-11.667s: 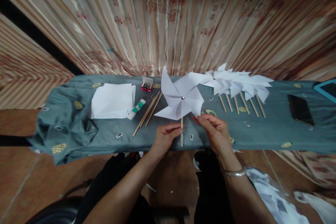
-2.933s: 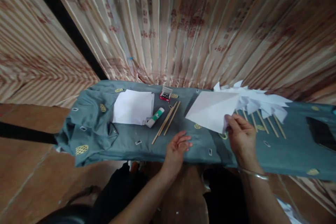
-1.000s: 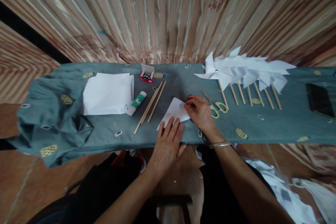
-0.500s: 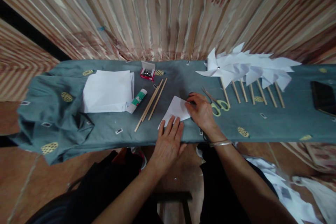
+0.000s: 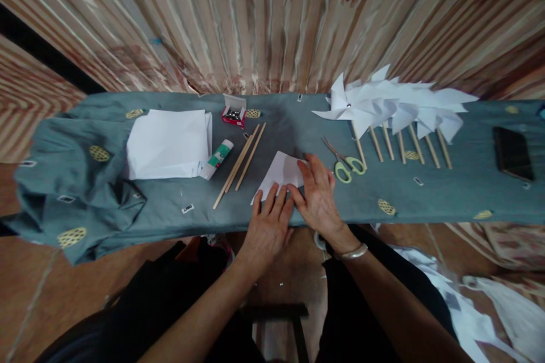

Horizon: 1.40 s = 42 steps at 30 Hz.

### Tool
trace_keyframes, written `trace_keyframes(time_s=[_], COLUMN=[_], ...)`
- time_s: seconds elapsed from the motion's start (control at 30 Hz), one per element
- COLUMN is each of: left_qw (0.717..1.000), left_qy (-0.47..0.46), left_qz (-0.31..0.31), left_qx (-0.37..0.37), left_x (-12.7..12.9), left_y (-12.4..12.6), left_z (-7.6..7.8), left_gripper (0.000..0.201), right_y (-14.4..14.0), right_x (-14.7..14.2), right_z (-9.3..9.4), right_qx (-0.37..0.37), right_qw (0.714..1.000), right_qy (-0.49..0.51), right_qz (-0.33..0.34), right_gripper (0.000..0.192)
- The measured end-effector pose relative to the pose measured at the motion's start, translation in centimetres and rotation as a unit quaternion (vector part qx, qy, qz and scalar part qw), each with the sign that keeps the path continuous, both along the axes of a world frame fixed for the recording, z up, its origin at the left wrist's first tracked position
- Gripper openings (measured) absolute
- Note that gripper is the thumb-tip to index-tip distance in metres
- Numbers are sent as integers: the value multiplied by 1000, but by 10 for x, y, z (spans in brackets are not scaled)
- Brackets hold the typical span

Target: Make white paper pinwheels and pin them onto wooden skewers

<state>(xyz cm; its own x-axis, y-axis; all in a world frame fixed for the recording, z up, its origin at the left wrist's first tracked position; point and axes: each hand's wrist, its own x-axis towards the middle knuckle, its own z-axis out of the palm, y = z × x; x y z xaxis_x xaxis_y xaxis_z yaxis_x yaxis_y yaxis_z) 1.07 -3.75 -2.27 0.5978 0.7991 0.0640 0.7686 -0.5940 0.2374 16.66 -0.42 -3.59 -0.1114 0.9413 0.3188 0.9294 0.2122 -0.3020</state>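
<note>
A folded sheet of white paper (image 5: 279,169) lies flat near the front edge of the table, roughly triangular in outline. The outstretched fingers of my left hand (image 5: 268,224) rest on its lower edge. My right hand (image 5: 317,190) lies at the paper's right side, thumb and fingers spread apart, the thumb close to my left fingertips. Just right of that hand are scissors (image 5: 343,161) with light green handles. Left of the paper are several thin wooden sticks (image 5: 251,156) and a green and white glue stick (image 5: 217,159).
A stack of white paper (image 5: 168,144) sits at the left beside bunched cloth (image 5: 76,164). Toward the back stands a small open red box (image 5: 234,113) of metal pins. Several paper pinwheels (image 5: 404,105) on sticks overlap at the right, with a phone (image 5: 513,153) beyond.
My right hand has shifted from the paper's upper right toward its lower edge, its thumb now near my left fingers. My left hand stays pressed on the paper. The view has shifted slightly.
</note>
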Motion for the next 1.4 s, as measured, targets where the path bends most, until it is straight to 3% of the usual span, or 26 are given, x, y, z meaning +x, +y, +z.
trace_keyframes(time_s=[0.33, 0.63, 0.87, 1.07, 1.23, 1.4], left_qw=[999, 998, 998, 998, 997, 990], left_qy=[9, 42, 6, -5, -28, -83], left_qz=[-20, 7, 23, 28, 49, 77], left_qx=[25, 53, 67, 56, 51, 82], left_x=[-10, -48, -49, -47, -45, -41], left_y=[0, -26, -30, -31, -28, -16], left_z=[-2, -5, -7, -5, -4, 6], left_gripper=[55, 57, 56, 56, 54, 58], right_y=[12, 18, 18, 13, 15, 13], right_x=[61, 73, 71, 59, 61, 69], right_z=[-6, -12, 2, 11, 11, 22], right_qx=[15, 33, 41, -3, 0, 15], right_qw=[994, 989, 991, 999, 987, 953], right_qy=[-30, 1, 53, 51, 163, 298], right_qz=[-104, -143, -118, -10, -5, -44], right_gripper=[48, 42, 42, 37, 24, 14])
